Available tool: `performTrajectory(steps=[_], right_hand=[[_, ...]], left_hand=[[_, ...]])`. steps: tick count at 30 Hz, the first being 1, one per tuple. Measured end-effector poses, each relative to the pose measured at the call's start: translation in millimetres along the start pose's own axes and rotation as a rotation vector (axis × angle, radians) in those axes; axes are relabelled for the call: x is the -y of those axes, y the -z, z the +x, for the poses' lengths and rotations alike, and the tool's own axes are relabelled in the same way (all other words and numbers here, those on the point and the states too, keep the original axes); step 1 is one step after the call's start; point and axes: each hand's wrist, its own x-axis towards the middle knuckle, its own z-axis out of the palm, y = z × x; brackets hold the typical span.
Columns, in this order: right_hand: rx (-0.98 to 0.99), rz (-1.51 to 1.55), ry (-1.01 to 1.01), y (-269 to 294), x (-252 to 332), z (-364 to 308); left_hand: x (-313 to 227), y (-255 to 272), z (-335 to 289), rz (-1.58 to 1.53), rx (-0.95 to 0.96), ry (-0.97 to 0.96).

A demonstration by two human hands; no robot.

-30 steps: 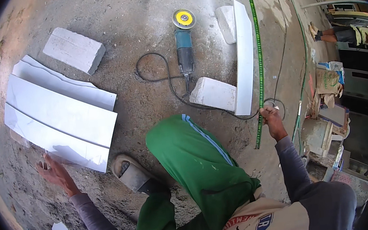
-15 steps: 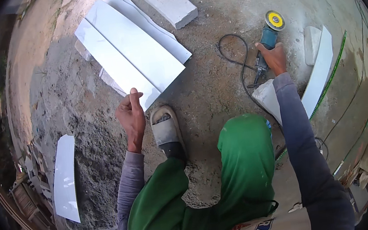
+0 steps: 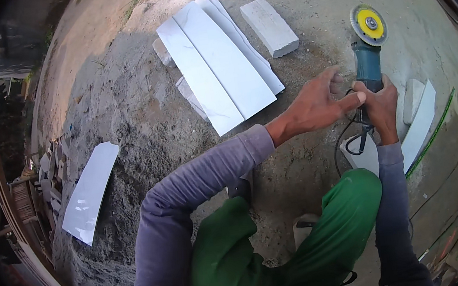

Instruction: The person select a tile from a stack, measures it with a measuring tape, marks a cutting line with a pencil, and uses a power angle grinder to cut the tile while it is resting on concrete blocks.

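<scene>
My right hand (image 3: 382,108) is wrapped round the rear body of a dark teal angle grinder (image 3: 368,64), held up off the ground. Its toothed, yellow-centred disc (image 3: 369,25) points away from me, and the black power cord hangs from the back end. From the left, my left hand (image 3: 315,105) reaches across beside the grinder. Its thumb is stretched toward my right hand and its fingers are partly bent, with a gap between and nothing visible in them. Whether the thumb touches the grinder or my right hand, I cannot tell.
A stack of white tile pieces (image 3: 220,67) lies ahead, propped on rubble, with a pale block (image 3: 270,27) beside it. Another white tile piece (image 3: 92,193) rests at the left. By my right forearm are a long white strip (image 3: 420,124) and a green hose (image 3: 436,130).
My right hand has raised the grinder off the ground. My left hand has left the tile stack's near corner and crossed right to the grinder. The view has shifted too.
</scene>
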Motion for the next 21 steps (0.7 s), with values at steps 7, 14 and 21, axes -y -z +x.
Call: performTrajectory(steps=[7,14,21], right_hand=[[-0.338,-0.285,0.546,13,84,-22],[0.394,0.457,0.236,31,84,-50],[-0.111,0.261,0.165,-13,42,-61]], left_hand=[[-105,-15,45,-0.151,-0.253,0.022],[-107,15,11,-0.438,-0.062,-0.038],[-99,-46,16,-0.096,-0.261,0.047]])
